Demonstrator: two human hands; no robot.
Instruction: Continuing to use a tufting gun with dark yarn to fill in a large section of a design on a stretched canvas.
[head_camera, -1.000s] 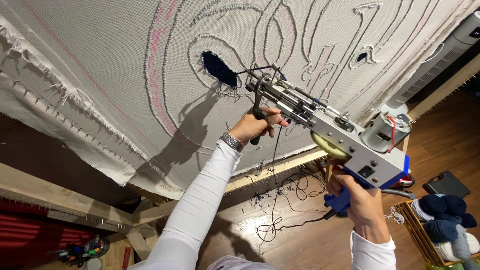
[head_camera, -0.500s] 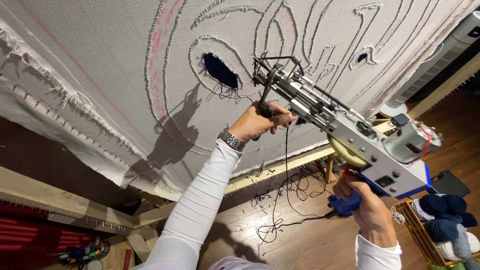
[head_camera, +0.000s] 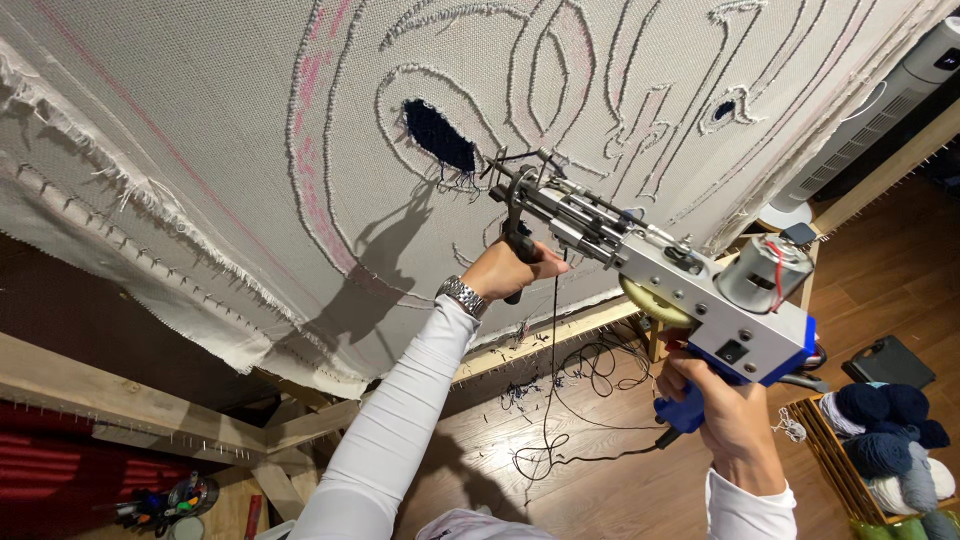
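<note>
A tufting gun (head_camera: 690, 290) with a silver body, a grey motor and a blue grip points at a stretched pale cloth (head_camera: 220, 130). My left hand (head_camera: 512, 268) is closed around the gun's black front handle. My right hand (head_camera: 728, 420) grips the blue rear grip below the body. The gun's needle end (head_camera: 510, 178) sits just right of a dark blue tufted patch (head_camera: 440, 135) inside white outlined shapes. A thin dark yarn runs down from the gun toward the floor.
The cloth is tacked on a wooden frame (head_camera: 130, 420). Cables and yarn scraps (head_camera: 570, 400) lie on the wood floor. A crate of dark blue yarn balls (head_camera: 885, 430) stands at the right. A white tower fan (head_camera: 870, 110) stands behind the frame.
The gun has swung lower and closer to me, its needle end staying near the dark blue patch. Both hands keep their grips.
</note>
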